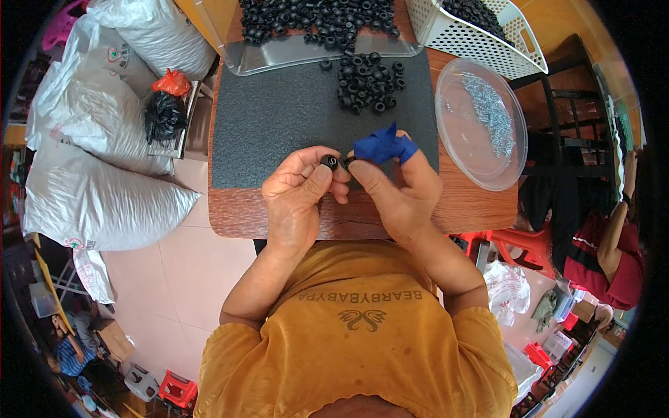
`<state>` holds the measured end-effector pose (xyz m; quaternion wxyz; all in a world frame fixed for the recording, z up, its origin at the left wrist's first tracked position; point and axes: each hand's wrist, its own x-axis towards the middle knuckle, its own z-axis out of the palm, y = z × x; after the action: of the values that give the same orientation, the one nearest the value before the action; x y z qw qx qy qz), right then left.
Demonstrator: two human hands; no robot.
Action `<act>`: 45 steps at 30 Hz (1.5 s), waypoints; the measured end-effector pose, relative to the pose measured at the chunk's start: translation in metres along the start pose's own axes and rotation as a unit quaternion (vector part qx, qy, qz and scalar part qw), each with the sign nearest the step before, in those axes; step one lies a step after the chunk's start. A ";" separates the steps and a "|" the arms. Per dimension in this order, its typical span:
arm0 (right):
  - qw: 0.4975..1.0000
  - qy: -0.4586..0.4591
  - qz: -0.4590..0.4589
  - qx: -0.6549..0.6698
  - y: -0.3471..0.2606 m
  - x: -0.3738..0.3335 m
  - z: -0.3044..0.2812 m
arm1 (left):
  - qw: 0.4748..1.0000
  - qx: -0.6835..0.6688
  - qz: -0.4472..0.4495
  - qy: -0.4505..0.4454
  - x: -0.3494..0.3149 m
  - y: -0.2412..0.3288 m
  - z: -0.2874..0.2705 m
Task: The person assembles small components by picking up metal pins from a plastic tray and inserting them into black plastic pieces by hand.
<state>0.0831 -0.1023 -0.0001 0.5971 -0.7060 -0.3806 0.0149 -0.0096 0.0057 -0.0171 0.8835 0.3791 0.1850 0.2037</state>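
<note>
Round black piece (329,162), ringed end up; dark piece (350,159) beside, mostly hidden.

Pale pinkish floor tiles (198,279) spread left of a round-cornered, wood-grain table (237,214). A low metal-framed stand (189,129) sits near the table's left side. At lower left, a grey plastic stool (141,383) neighbours a red plastic stool (178,390). Bright light fills the room.

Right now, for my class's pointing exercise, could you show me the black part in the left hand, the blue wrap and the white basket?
Black part (329,161): head view, on its round end.
Blue wrap (377,148): head view, near its middle.
White basket (460,46): head view, on its perforated wall.
</note>
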 end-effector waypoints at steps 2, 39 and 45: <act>0.991 0.009 0.081 0.107 -0.004 0.003 0.000 | 1.000 0.003 -0.001 -0.013 -0.001 0.001 0.000; 0.972 0.000 0.187 0.143 0.006 -0.009 0.002 | 0.997 0.020 -0.080 -0.009 -0.002 -0.001 0.002; 0.987 -0.008 0.120 0.109 0.011 -0.007 0.000 | 0.996 0.014 -0.082 -0.012 -0.002 -0.003 0.001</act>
<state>0.0844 -0.1064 -0.0124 0.6611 -0.6772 -0.2941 0.1336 -0.0098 0.0021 -0.0184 0.8941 0.3773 0.2077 0.1231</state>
